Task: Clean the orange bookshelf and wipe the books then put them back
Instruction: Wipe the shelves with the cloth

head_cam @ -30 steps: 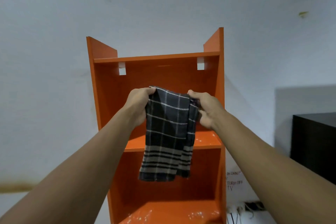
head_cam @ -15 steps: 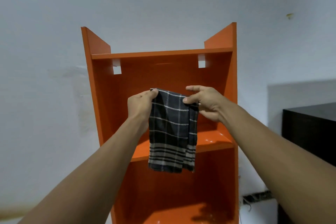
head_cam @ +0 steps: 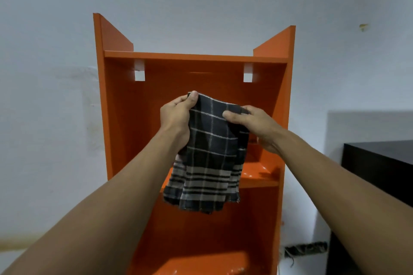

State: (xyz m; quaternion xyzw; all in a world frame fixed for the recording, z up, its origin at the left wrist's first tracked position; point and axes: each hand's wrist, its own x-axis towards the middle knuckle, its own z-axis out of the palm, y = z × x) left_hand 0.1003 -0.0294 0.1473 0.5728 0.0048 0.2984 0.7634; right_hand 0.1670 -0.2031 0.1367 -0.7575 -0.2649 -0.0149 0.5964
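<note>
Cloth (head_cam: 212, 156) was held up in front of the shelf (head_cam: 192, 78), level with its upper bay. My left hand (head_cam: 175, 118) pinched the cloth's top left corner, thumb over the hem. My right hand (head_cam: 259, 127) pinched the top right edge, thumb on the front face and fingers behind. The cloth hung limp below both grips, and its striped lower edge fell past the shelf's middle board (head_cam: 261, 176). I could not tell whether it touched the shelf. Judgement: light, soft, no stiffness, bunches readily, neither slippery nor fragile. It was best taken along the top hem, or gathered into a pad in one palm for wiping. The shelf itself looked rigid and glossy. Books were out of view.
</note>
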